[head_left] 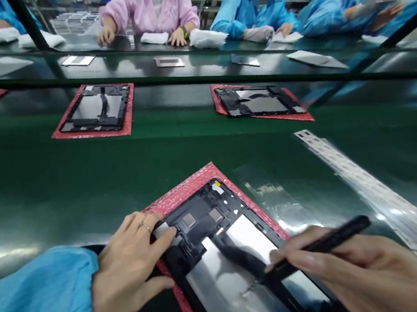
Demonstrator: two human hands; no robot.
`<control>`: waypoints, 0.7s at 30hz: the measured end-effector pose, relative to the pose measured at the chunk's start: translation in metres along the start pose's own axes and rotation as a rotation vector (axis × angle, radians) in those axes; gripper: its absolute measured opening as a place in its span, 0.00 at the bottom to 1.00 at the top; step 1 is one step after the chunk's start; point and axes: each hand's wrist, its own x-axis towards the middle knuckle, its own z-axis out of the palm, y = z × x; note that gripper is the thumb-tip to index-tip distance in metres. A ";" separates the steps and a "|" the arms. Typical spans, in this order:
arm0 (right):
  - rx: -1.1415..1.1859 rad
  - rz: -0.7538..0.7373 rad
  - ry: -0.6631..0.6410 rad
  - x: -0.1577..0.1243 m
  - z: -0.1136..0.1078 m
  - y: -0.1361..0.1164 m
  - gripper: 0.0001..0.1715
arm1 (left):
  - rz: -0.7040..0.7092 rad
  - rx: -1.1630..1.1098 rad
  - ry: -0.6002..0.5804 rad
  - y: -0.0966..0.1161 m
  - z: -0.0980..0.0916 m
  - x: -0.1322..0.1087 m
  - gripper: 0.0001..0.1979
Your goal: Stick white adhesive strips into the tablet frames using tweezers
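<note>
An opened tablet (194, 198) lies tilted on a pink bubble-wrap sheet (182, 187) in front of me, its inside facing up. Silver panels and a dark flex cable (241, 256) show in it; its lower end runs out of view. My left hand (130, 263), with a ring on one finger, rests on the tablet's left edge, fingers apart. Over the tablet's right side, my right hand (353, 265) grips a black pen-shaped tool (330, 237). The tool slants down toward the flex cable; motion blurs its tip, and I cannot tell whether it touches.
Clear plastic strips (374, 190) lie at the right on the green work surface (63, 190). Beyond are two more opened tablets, one left (91, 110) and one right (258, 101), on pink wrap. Dark rails cross behind them. Co-workers in blue and pink (150, 5) sit opposite.
</note>
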 end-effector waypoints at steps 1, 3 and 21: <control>0.051 0.039 -0.028 0.004 0.012 -0.006 0.06 | -0.016 -0.006 0.013 0.003 0.001 -0.003 0.29; 0.130 0.106 -0.047 0.009 0.031 -0.010 0.04 | -0.024 -0.012 0.047 0.007 0.003 -0.010 0.27; 0.195 0.198 -0.098 0.013 0.050 0.022 0.06 | 0.226 -0.014 0.255 0.011 0.037 -0.040 0.26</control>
